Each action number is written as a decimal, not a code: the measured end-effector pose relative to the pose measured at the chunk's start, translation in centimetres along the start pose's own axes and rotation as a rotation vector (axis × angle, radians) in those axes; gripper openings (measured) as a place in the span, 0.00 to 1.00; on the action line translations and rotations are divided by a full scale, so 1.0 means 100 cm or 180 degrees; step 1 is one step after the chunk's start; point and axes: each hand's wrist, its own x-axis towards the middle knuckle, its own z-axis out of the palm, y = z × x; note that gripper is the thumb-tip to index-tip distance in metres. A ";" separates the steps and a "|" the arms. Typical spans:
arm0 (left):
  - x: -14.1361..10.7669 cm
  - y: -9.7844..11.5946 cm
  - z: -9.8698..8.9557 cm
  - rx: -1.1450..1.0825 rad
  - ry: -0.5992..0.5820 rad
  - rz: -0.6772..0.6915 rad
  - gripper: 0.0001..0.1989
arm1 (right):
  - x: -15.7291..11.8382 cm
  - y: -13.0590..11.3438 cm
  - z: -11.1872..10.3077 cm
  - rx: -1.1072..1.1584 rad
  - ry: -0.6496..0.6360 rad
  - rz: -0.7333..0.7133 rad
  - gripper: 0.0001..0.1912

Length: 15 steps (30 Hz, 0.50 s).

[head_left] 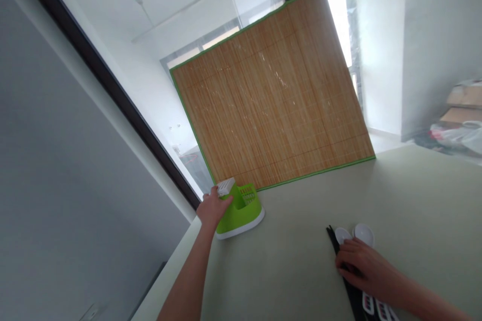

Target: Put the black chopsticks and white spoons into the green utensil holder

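My left hand (pixel 213 208) grips a lime-green utensil holder (pixel 237 218) with a white base, a slotted white top piece and a perforated basket side. Its fingers lie on the white piece, the thumb over the green wall. My right hand (pixel 359 263) is curled on the table over a small group of cutlery. White spoons (pixel 364 234) show their round bowls beyond the fingers, and patterned handles stick out below the hand. Black chopsticks (pixel 332 236) lie along the left of the spoons, partly covered by the hand. The fingers seem closed on a spoon; the exact contact is hidden.
A pale table (pixel 289 241) spreads under both hands. Behind the holder a bamboo mat (pixel 278 95) with green edging stands against a glass pane with a dark frame (pixel 124 98). Cardboard boxes (pixel 465 103) and plastic bags lie beyond the table at right.
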 end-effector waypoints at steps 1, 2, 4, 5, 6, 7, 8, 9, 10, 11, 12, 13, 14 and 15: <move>-0.003 0.015 -0.005 0.0008 -0.0013 0.0126 0.34 | 0.000 0.000 0.000 0.0012 0.0001 0.0002 0.07; -0.007 0.031 -0.009 -0.0002 -0.0028 0.0255 0.33 | 0.000 0.000 0.000 0.0022 0.0003 0.0004 0.07; -0.016 0.064 -0.016 -0.0058 -0.0025 0.0475 0.33 | 0.000 0.000 0.001 0.0038 0.0005 0.0007 0.08; -0.021 0.079 -0.018 -0.0101 -0.0016 0.0569 0.32 | 0.000 0.001 0.001 0.0040 0.0006 0.0012 0.07; -0.026 0.095 -0.020 -0.0150 0.0005 0.0657 0.32 | 0.001 0.001 0.001 0.0042 0.0004 0.0019 0.07; -0.032 0.110 -0.021 -0.0204 0.0037 0.0737 0.32 | 0.001 0.001 0.001 0.0044 0.0005 0.0022 0.07; -0.039 0.124 -0.022 -0.0263 0.0070 0.0806 0.31 | 0.001 0.000 0.001 0.0047 0.0010 0.0023 0.07; -0.045 0.138 -0.022 -0.0323 0.0104 0.0866 0.31 | 0.001 0.000 0.001 0.0047 0.0027 0.0028 0.07; -0.052 0.151 -0.022 -0.0381 0.0133 0.0919 0.30 | 0.001 0.000 0.001 0.0046 0.0049 0.0033 0.07; -0.058 0.164 -0.023 -0.0439 0.0160 0.0969 0.30 | 0.001 0.000 0.001 0.0046 0.0068 0.0035 0.07; -0.064 0.176 -0.024 -0.0497 0.0188 0.1016 0.30 | 0.001 0.000 0.002 0.0047 0.0086 0.0037 0.06; -0.071 0.187 -0.025 -0.0549 0.0218 0.1064 0.29 | 0.001 0.000 0.002 0.0046 0.0103 0.0042 0.06; -0.077 0.198 -0.026 -0.0593 0.0253 0.1109 0.29 | 0.001 0.000 0.003 0.0044 0.0116 0.0047 0.06; -0.084 0.208 -0.028 -0.0628 0.0290 0.1147 0.29 | 0.001 0.000 0.003 0.0037 0.0126 0.0050 0.05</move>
